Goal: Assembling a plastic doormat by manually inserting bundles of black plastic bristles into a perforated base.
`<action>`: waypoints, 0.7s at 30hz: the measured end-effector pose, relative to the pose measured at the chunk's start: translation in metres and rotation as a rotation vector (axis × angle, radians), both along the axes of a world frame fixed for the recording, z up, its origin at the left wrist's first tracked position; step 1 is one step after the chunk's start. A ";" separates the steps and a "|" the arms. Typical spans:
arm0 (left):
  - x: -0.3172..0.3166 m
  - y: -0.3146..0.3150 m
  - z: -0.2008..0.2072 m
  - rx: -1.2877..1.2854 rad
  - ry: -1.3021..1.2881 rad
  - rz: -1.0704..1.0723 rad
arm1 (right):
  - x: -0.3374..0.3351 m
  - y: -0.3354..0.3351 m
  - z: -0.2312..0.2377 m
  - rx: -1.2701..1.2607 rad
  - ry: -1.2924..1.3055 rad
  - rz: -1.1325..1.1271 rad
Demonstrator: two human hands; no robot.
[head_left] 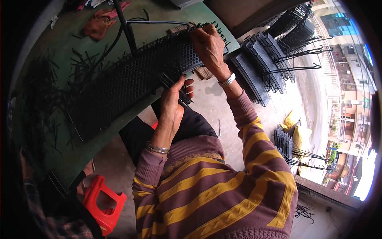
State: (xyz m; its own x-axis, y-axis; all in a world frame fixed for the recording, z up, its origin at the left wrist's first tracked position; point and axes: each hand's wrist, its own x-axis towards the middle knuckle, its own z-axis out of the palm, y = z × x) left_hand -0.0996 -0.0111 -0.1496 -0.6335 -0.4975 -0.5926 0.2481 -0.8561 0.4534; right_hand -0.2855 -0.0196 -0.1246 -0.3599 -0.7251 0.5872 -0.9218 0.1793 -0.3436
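Observation:
A long black perforated metal rack [119,85] lies aslant on the green table [79,157]. Along its far edge, short black strips stick up in a row. My left hand [172,104] is closed round a bundle of thin black strips [185,98], by the rack's near edge. At the rack's right end, my right hand [209,46] is closed in a pinch over the far edge, among the upright strips. Its fingertips face away, so what they grip is hidden. A black wire frame [128,30] rises behind the rack.
Loose black strips [41,91] are heaped at the table's left. An orange-brown glove [97,26] lies at the back. More black racks [254,65] are stacked on the floor to the right, their hooks sticking out. A red stool [90,195] and another person's clothing [59,223] are at lower left.

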 end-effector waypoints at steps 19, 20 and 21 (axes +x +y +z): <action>0.006 0.007 0.005 -0.014 0.019 -0.010 | 0.024 0.037 0.022 0.243 -0.500 0.193; 0.006 0.007 0.005 -0.022 0.021 -0.024 | 0.025 0.042 0.026 0.481 -0.789 0.309; 0.007 0.007 0.005 -0.031 0.023 -0.036 | 0.029 0.048 0.025 0.455 -0.935 0.354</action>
